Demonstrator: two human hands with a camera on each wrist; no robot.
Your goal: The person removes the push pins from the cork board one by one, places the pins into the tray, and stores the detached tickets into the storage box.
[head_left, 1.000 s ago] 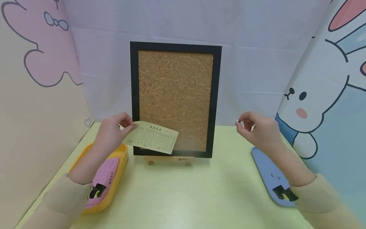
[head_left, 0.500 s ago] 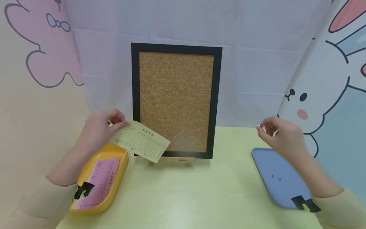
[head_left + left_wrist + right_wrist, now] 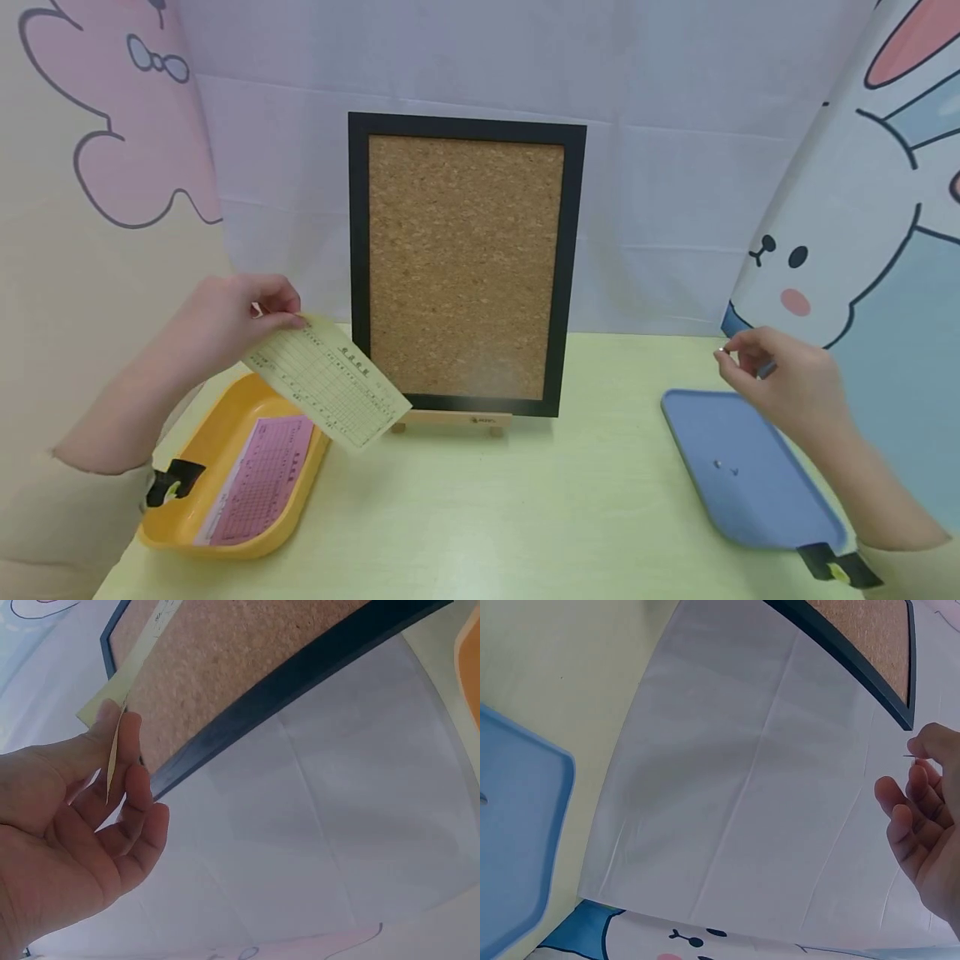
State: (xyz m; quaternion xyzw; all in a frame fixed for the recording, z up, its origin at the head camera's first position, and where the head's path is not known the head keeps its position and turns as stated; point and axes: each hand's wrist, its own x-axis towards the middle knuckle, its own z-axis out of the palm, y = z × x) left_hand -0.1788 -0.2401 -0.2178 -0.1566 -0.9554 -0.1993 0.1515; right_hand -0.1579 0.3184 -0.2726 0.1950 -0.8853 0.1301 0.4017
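Observation:
Between thumb and fingers, my left hand (image 3: 236,321) pinches a corner of a yellow printed form (image 3: 330,379), which hangs tilted in front of the lower left of a black-framed corkboard (image 3: 465,267). In the left wrist view the form's thin edge (image 3: 112,761) shows between thumb and fingers. Off to the right, above the blue tray (image 3: 750,467), my right hand (image 3: 787,383) pinches a small thumbtack (image 3: 909,756) whose thin point sticks out. Two more small metal tacks (image 3: 725,468) lie in that tray. The corkboard's surface is bare.
A yellow tray (image 3: 168,521) with pink forms (image 3: 262,479) stands at the left, partly below my left arm. The corkboard leans on a small wooden easel (image 3: 450,419). A white cloth (image 3: 660,167) hangs behind, and printed panels flank the pale green table (image 3: 480,517).
My left hand has drawn the form left, away from the corkboard, and the form now tilts more steeply. My right hand has moved right and down with the thumbtack, toward the blue tray.

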